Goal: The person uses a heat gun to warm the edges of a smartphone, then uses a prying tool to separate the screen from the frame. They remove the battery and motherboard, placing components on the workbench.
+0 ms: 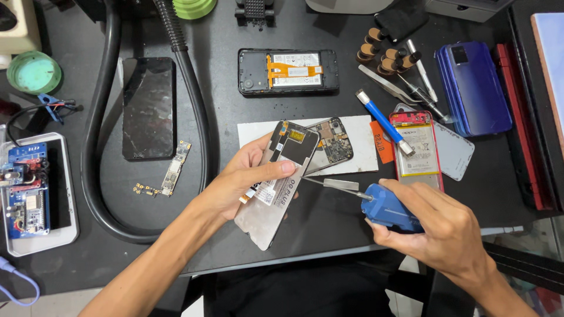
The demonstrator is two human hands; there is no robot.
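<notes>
Blue tool point(389, 206) in right hand point(437, 229), blade beside phone frame point(276, 185)

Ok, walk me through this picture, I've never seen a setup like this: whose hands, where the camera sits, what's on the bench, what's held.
One picture, shot from a camera on the person's head, looking down at a dark workbench. No machine here, just two bare hands. The left hand holds a phone screen panel, its inner side up and tilted. The right hand grips a blue-handled tool whose thin metal blade reaches the panel's edge. Around them lie a cracked dark screen, an opened phone, a small circuit board, a phone with its battery showing, tweezers, a blue phone back cover and a thick black hose.
</notes>
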